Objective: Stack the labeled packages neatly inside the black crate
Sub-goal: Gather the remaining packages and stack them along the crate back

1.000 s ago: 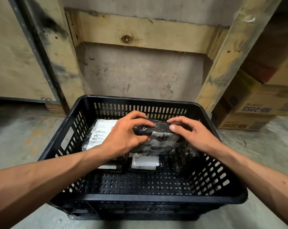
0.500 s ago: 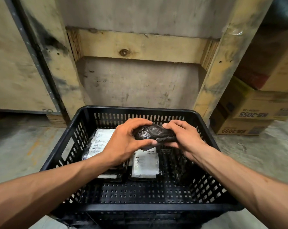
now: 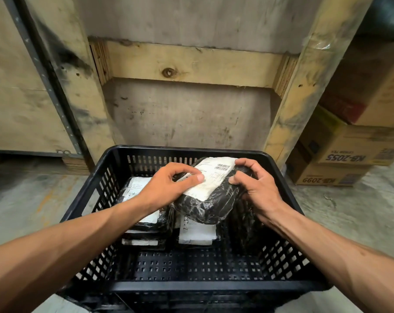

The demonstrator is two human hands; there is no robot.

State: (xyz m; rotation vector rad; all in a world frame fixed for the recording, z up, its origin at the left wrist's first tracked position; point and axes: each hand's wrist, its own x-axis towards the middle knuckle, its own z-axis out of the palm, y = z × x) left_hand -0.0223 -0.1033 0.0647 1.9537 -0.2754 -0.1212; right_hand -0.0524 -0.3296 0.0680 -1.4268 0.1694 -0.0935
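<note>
— Above the black crate (image 3: pixel 279 164), what are the hands doing?

— Both are gripping one black-wrapped package (image 3: pixel 210 195), label side up. It is sitting tilted over the middle of the crate, its near end lower than its far end.

— How is the left hand (image 3: pixel 166 188) gripping it?

— Its fingers (image 3: pixel 187 170) are curling over the far left edge and its thumb is pressing on the white label (image 3: pixel 210 179).

— And the right hand (image 3: pixel 255 187)?

— It is clenching the right end, fingers wrapped over the far corner, thumb on the near side.

— What is lying underneath?

— A stack of labeled packages (image 3: pixel 144 222) is lying at the left of the crate floor, and another package (image 3: pixel 197 233) is lying flat beside it, partly under the held one. A dark bundle is standing against the right wall, too shadowed to make out.

— And around the crate?

— It is sitting on a concrete floor (image 3: pixel 22 199) before a wooden frame (image 3: pixel 191 64). Cardboard boxes (image 3: pixel 349 154) are piling up at the right.
</note>
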